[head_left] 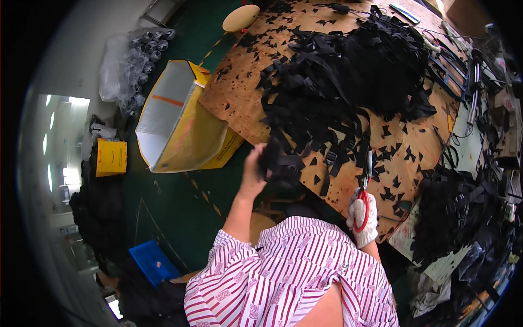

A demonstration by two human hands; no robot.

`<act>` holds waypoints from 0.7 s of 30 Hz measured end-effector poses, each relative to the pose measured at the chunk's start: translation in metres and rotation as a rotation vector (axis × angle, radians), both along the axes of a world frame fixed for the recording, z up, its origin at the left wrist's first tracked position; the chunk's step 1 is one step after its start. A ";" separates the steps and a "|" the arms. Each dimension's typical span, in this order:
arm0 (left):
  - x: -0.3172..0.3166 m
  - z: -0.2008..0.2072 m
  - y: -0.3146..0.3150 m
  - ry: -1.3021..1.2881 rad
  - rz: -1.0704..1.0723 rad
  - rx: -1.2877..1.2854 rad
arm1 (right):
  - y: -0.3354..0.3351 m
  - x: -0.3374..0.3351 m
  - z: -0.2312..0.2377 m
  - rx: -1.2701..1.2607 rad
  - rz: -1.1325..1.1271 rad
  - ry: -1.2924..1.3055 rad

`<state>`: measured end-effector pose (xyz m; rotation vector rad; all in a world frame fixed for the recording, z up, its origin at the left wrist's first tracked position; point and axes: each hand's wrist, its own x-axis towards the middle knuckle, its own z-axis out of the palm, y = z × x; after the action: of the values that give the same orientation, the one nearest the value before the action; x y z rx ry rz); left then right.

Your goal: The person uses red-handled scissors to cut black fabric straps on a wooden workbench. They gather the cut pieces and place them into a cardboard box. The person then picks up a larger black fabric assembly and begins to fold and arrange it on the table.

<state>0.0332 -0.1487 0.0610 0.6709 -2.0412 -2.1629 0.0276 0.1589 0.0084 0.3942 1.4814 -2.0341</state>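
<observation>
My bare left hand (252,173) is closed on a bundle of black straps (283,163) at the table's near left edge; the part by the fingers is blurred. My right hand (363,219), in a white knitted glove, grips red-handled scissors (364,201) over the near edge. The scissor blades point away from me; whether they are parted is hard to make out. Beyond both hands, a large heap of black straps and fabric pieces (354,65) covers much of the wooden table (239,101). Loose strap ends and a buckle lie between my hands.
Small black offcuts (389,193) are scattered over the table. A yellow open bag with a pale lining (212,136) stands at its left edge, near a round stool (240,18). More black straps (457,207) lie at right. A blue bin (154,263) sits on the green floor.
</observation>
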 end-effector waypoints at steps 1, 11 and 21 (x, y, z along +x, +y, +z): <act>0.009 -0.004 -0.024 0.117 -0.100 -0.530 | -0.001 0.001 -0.002 0.009 0.017 0.013; -0.056 -0.017 -0.070 0.281 0.331 -0.106 | -0.006 -0.008 0.019 -0.016 -0.080 -0.045; -0.134 -0.091 -0.044 -0.293 0.054 -0.390 | -0.003 -0.006 0.009 0.096 -0.058 -0.076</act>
<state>-0.1008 -0.1930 -0.0296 1.0142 -2.4559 -1.6400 0.0214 0.1562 0.0178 0.5538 1.5418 -1.9747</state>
